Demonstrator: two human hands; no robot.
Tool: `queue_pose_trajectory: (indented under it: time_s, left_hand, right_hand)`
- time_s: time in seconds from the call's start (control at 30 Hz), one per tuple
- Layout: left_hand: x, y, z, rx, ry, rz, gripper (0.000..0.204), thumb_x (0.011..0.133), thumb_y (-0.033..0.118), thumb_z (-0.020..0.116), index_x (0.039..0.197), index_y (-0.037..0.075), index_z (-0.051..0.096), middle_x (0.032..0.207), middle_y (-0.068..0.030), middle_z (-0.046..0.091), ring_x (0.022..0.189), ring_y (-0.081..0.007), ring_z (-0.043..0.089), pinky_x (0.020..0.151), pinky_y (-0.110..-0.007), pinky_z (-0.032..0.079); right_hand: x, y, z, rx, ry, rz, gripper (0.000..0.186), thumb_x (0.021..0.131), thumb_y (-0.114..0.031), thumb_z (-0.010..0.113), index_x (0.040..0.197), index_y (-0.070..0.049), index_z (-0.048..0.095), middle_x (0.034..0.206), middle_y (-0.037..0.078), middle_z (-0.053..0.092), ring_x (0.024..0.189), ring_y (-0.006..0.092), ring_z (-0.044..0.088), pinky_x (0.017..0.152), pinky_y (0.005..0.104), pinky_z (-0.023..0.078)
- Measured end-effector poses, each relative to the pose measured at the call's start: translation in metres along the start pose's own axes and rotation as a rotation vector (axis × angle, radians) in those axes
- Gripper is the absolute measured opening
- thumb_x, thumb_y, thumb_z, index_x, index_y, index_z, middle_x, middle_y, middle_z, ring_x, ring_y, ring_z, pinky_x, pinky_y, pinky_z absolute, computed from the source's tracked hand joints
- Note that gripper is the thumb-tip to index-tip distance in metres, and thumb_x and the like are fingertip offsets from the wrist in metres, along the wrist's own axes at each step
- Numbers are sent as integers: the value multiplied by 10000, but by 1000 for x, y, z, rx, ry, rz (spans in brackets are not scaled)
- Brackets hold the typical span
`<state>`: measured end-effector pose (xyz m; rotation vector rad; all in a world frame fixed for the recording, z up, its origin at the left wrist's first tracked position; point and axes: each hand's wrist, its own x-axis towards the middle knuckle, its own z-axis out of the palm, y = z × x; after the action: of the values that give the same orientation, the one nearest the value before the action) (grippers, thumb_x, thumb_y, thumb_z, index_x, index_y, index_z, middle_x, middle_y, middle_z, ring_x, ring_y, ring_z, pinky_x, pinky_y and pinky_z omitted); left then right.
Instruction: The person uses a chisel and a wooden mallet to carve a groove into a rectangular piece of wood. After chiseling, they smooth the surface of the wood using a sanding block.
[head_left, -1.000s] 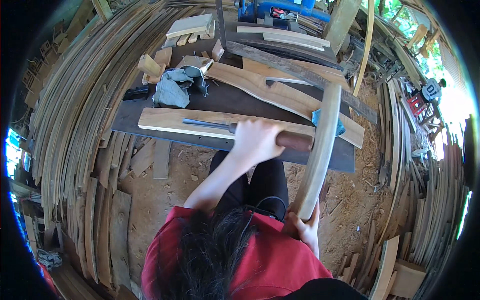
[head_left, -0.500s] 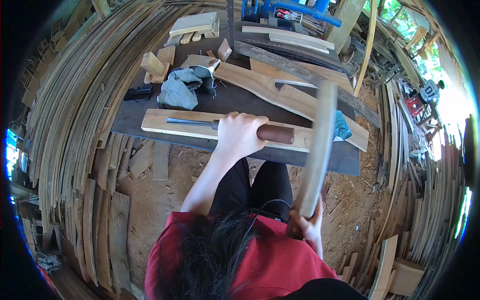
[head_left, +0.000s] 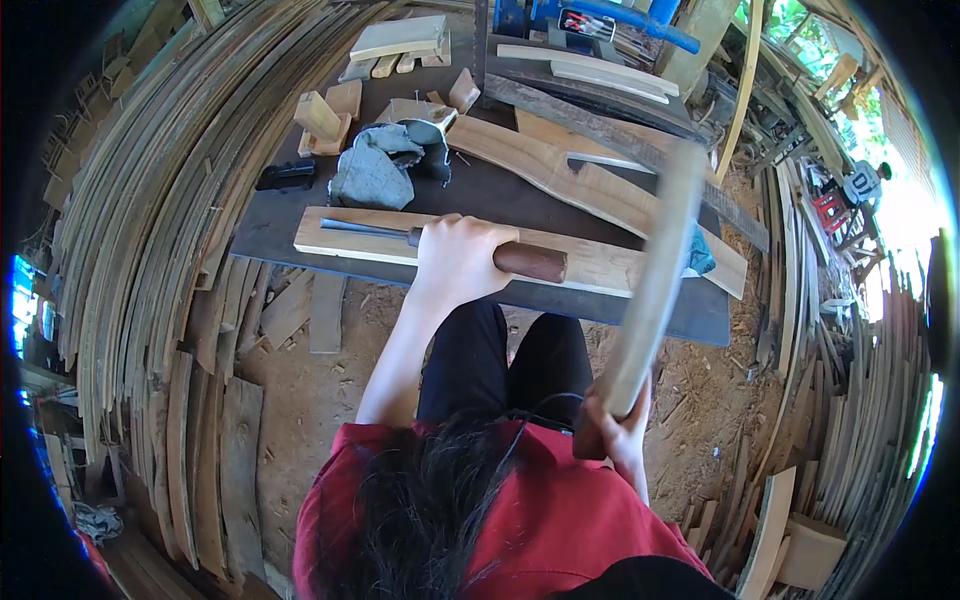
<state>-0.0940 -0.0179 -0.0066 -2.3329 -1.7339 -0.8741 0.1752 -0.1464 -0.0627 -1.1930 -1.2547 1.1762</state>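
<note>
The long metal chisel with a round brown wooden handle (head_left: 532,262) has slid leftward along the pale rectangular wooden board (head_left: 600,266) on the dark flat surface (head_left: 268,226), bringing its tip nearer the board's left end. The left hand (head_left: 463,258) grips it; the right hand (head_left: 622,432) clasps a thick, pale, curved wooden club (head_left: 655,270) (blurred with motion), which now looks further from the handle. Lettering marks a distant person's pale shirt (head_left: 862,183); I spot no readable brand.
</note>
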Motion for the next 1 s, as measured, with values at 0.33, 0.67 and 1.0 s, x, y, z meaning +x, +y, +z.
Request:
queue_pose_trajectory:
  time_s: [0.33,0.67,1.0]
  left_hand:
    - [-2,-19,-12,23,-15,-30,200,558,193,736,750,205,681,649,-47,646,651,-279,650,595,-397,511]
    - [-5,-35,-18,22,22,-56,182,556,148,701,727,196,661,653,-44,644,657,-287,644,590,-411,504]
    - [-9,-57,-31,9,31,-68,182,564,141,688,742,159,655,671,-74,644,670,-312,643,611,-411,505]
  right_hand:
    - [2,-4,20,-338,-135,-30,519,707,-190,774,1099,-9,488,856,175,670,782,241,678,703,370,527]
    - [12,9,41,-295,-284,-7,583,728,-162,762,1188,-7,440,852,181,665,784,256,677,719,377,527]
    - [27,-12,54,-252,-382,-30,539,726,-166,758,1148,-20,456,864,205,656,829,303,692,709,380,526]
